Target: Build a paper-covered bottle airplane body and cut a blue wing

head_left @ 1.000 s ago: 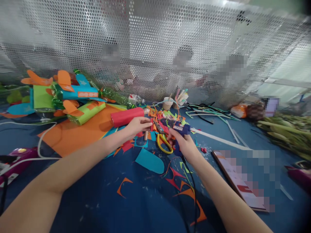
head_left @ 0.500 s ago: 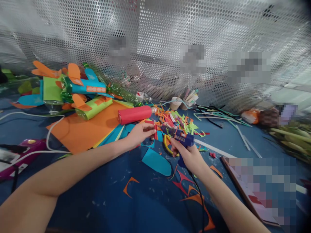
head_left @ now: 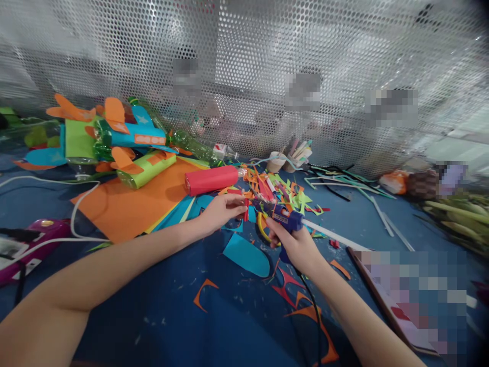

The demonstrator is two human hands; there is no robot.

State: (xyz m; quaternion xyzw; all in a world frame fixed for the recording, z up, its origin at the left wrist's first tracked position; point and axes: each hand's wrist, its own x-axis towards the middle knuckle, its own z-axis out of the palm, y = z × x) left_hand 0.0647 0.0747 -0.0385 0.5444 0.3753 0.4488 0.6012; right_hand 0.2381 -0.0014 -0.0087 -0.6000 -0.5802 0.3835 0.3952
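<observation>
My left hand [head_left: 221, 210] pinches a small red paper piece [head_left: 246, 209] between thumb and fingers. My right hand [head_left: 292, 239] grips a blue glue gun [head_left: 287, 219], its nozzle pointing left at the red piece, close to it. A white glue stick [head_left: 332, 234] sticks out of the gun's back. Just behind my left hand lies a red-wrapped bottle [head_left: 212, 179]. A rounded blue paper piece [head_left: 247, 255] lies in front of the hands. Yellow-handled scissors [head_left: 263, 228] are partly hidden by my right hand.
Paper scraps [head_left: 294, 191] pile up behind the gun. Paper-covered bottles [head_left: 141, 135] and orange sheets [head_left: 133, 206] are at left, near a purple device [head_left: 46, 239]. A tablet [head_left: 397, 306] lies at right. Cups [head_left: 275, 162] stand before a perforated metal screen [head_left: 244, 61]. The gun's black cord runs toward me.
The red piece in my left hand has turned slightly and moved a little right. The glue gun has shifted slightly left, its nozzle still near that piece.
</observation>
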